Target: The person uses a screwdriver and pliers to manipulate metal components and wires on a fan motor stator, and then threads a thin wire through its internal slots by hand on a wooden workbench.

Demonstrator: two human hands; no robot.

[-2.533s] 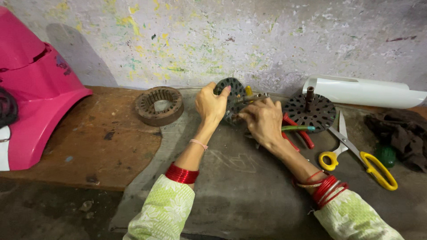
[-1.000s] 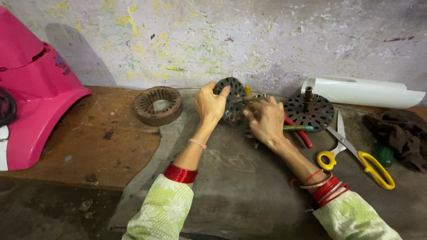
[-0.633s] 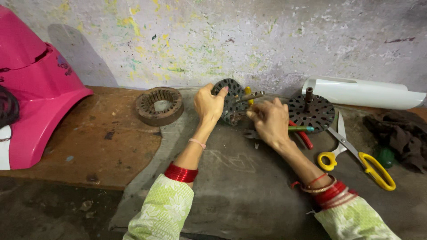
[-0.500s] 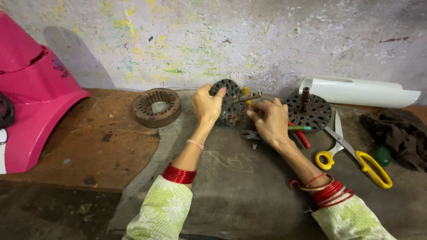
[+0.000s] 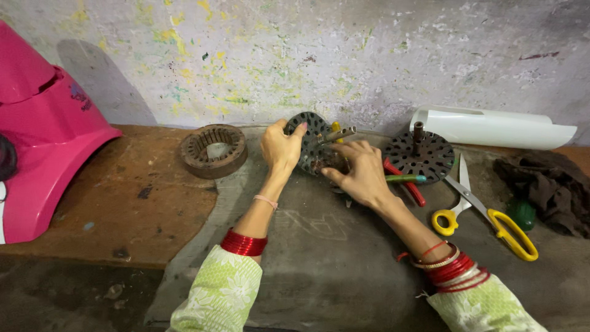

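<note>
My left hand (image 5: pixel 281 147) grips the left rim of a dark round perforated metal disc with a short shaft (image 5: pixel 316 136), holding it tilted up off the grey mat (image 5: pixel 319 258). My right hand (image 5: pixel 361 173) rests against the lower right of the same disc, fingers curled at its face. What the fingertips pinch is hidden. Both arms wear pale green sleeves and red bangles.
A rusty ring-shaped core (image 5: pixel 213 149) lies left on the brown board. A second perforated disc (image 5: pixel 420 155), red-handled pliers (image 5: pixel 405 183), a green-tipped tool (image 5: pixel 405 179), yellow scissors (image 5: pixel 491 215), a dark rag (image 5: pixel 544 190), a white roll (image 5: pixel 491 126) and a pink panel (image 5: pixel 43 141) surround the hands.
My right hand has shifted slightly left and lower on the disc. My left hand keeps its grip on the rim. The camera view has dipped a little.
</note>
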